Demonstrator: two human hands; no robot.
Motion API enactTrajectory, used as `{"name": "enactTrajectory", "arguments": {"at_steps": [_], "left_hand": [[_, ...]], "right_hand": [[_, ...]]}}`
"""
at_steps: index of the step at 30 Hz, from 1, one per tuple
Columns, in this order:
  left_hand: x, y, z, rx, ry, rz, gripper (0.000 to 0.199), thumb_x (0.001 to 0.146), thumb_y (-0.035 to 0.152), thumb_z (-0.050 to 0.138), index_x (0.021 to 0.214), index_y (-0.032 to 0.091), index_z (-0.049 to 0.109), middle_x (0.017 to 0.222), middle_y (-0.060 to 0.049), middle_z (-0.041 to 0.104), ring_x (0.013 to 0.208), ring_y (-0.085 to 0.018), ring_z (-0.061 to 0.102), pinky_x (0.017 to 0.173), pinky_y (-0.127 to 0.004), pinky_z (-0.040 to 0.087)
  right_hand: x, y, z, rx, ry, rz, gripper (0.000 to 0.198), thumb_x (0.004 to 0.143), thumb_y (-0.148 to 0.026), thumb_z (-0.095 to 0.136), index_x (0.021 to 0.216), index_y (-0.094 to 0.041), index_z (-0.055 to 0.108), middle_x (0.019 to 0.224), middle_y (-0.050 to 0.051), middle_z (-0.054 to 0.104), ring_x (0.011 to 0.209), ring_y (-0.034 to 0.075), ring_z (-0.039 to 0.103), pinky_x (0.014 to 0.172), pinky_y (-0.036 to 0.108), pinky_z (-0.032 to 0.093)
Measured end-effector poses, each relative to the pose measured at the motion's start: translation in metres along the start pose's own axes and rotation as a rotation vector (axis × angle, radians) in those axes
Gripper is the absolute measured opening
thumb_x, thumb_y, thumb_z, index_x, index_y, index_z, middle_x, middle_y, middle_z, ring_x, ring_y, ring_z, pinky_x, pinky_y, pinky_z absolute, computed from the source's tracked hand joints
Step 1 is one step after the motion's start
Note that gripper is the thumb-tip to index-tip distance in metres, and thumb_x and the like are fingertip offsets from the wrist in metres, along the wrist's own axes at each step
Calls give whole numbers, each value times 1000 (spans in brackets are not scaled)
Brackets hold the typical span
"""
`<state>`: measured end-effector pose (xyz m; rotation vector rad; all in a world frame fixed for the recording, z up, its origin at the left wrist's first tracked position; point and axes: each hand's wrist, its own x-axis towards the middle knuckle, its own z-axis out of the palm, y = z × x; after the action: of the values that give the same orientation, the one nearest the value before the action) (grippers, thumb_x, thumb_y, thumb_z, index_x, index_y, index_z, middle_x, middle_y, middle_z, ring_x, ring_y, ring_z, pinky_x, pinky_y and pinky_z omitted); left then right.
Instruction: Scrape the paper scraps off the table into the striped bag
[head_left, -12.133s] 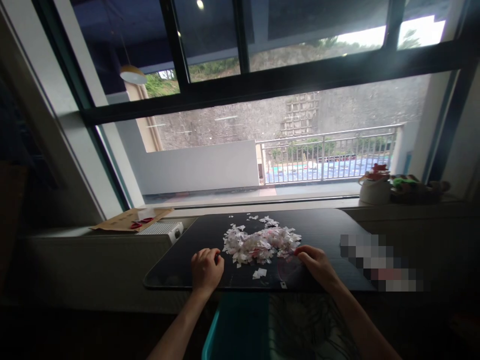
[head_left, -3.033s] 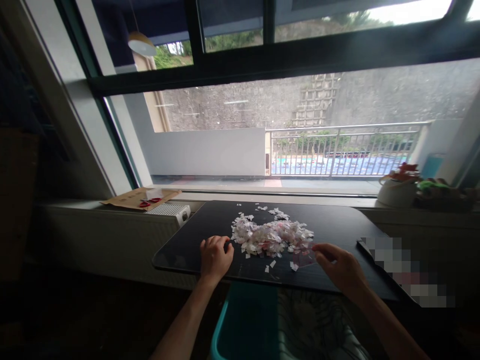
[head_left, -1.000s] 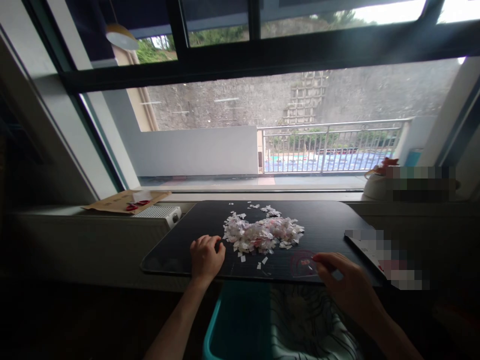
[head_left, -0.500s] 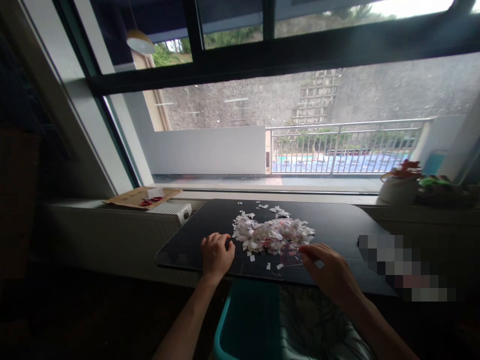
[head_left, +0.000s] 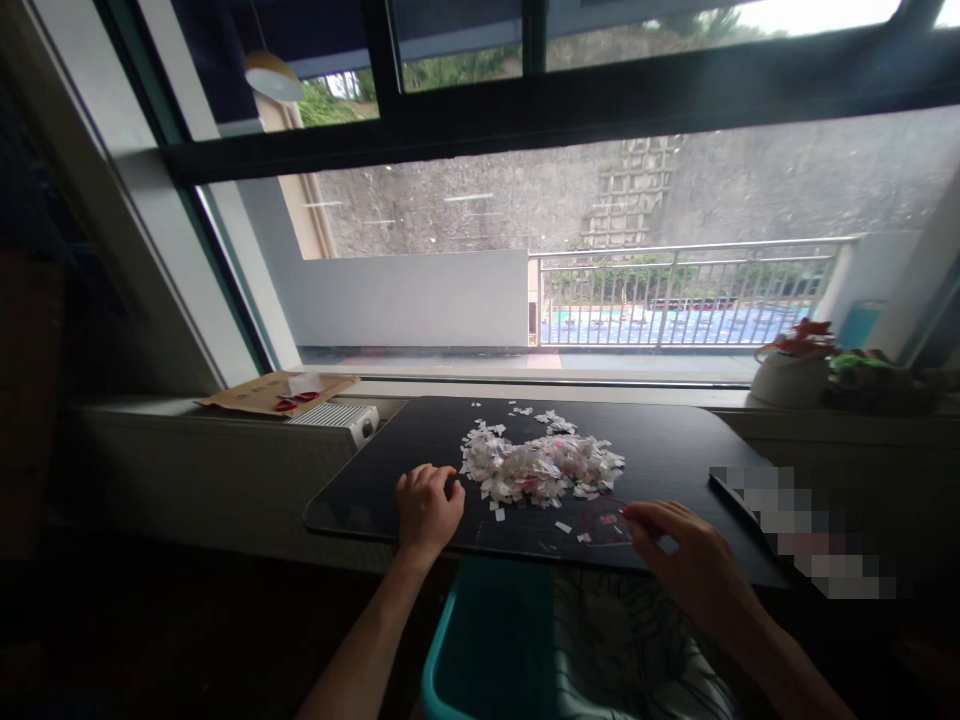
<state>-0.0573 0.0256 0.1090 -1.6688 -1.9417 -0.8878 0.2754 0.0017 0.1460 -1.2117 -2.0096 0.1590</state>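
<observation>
Two scraps [head_left: 563,527] lie near the front of the table [head_left: 352,512], farther right than half a second ago, and with them the clear sheet [head_left: 606,524] has moved right, from the near right edge of the heap [head_left: 540,468] to a spot apart from it. The right hand [head_left: 688,552] pinches that sheet narrowly by its right side, thumb and fingertips together; reddish marks show on the sheet, and whether it lies flat on the table or just above I cannot tell. For the work, this shift seems to count for little so far: a few bits are parted from the rest, while the heap of white and pinkish paper stays in the middle with much the same outline. The nearer scrap is right by the left end of the sheet; whether they touch is too small to make out. The left hand [head_left: 429,508] has stayed on the left side of the table, curled, with a narrow dark gap at its thumb, just beside the heap; I cannot tell whether it holds anything. Below the near edge, the bin [head_left: 437,645] has stayed left of the striped cloth [head_left: 637,655].
</observation>
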Motion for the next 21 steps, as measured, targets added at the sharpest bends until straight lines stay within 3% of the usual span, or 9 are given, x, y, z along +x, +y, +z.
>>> {"name": "enactTrajectory", "arguments": {"at_steps": [3, 10, 17, 21], "left_hand": [[0, 0, 0, 0, 4, 7, 18, 80, 22, 55, 89, 17, 69, 96, -10, 69, 106, -30, 57, 97, -49, 34], [0, -2, 0, 7, 15, 21, 18, 80, 21, 54, 88, 17, 69, 95, -10, 69, 105, -31, 57, 96, -50, 35], [1, -2, 0, 13, 9, 25, 17, 79, 22, 55, 88, 17, 69, 95, -10, 69, 104, -30, 57, 94, -47, 36], [1, -1, -1, 18, 21, 30, 17, 79, 21, 54, 87, 17, 69, 94, -10, 70, 103, -30, 58, 94, -47, 36]], "right_hand": [[0, -2, -2, 1, 28, -10, 20, 86, -26, 50, 90, -22, 70, 85, 3, 71, 79, 20, 65, 73, 32, 51], [15, -18, 19, 14, 3, -46, 23, 87, -23, 48, 90, -20, 70, 83, 4, 71, 79, 20, 65, 72, 31, 52], [-10, 5, -12, -74, 45, 16, 21, 86, -27, 49, 90, -23, 70, 86, 3, 71, 81, 21, 66, 73, 33, 53], [-10, 6, -12, -90, 97, 17, 22, 86, -28, 49, 89, -23, 70, 86, 3, 72, 81, 20, 68, 73, 32, 53]]}}
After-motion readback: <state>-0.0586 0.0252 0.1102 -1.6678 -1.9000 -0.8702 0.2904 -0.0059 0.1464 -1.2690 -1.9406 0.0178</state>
